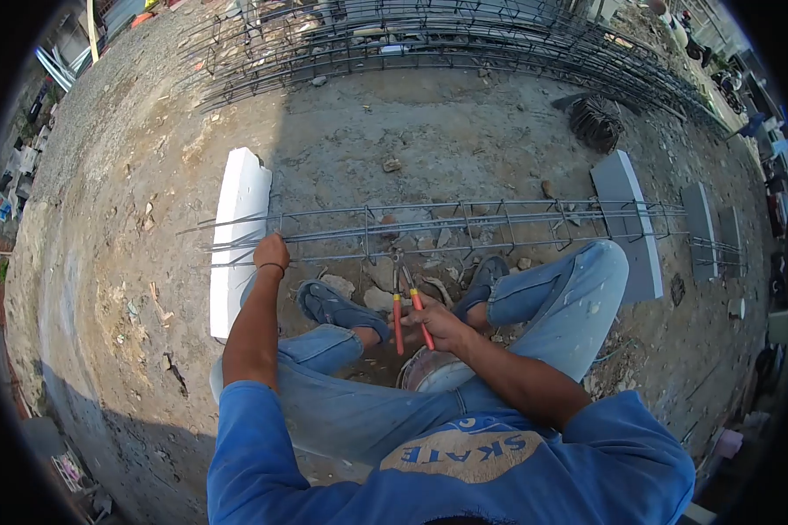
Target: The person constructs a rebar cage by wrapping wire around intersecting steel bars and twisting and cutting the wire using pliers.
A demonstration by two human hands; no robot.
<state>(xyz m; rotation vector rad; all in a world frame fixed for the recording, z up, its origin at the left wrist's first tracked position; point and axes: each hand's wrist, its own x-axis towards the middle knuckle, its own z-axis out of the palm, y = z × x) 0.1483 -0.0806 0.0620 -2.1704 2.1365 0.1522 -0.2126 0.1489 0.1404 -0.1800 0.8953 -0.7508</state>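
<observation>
A long rebar cage (411,231) of thin bars and square stirrups lies across in front of me, resting on a white foam block (235,206) at the left and a grey-white block (629,223) at the right. My left hand (271,252) is closed on the cage near its left end, just beside the white block; the fingertips are partly hidden. In my right hand (438,324) are pincers (412,308) with red and yellow handles. Their handles stand apart, and their jaws point at the near bar of the cage, where I cannot tell whether they touch it.
Several finished-looking rebar cages (429,39) lie stacked at the back. A dark bundle of wire or rods (595,122) sits at the back right. Two smaller grey blocks (699,229) stand further right. Stones and scraps litter the dirt ground (149,289) around my sandalled feet (337,308).
</observation>
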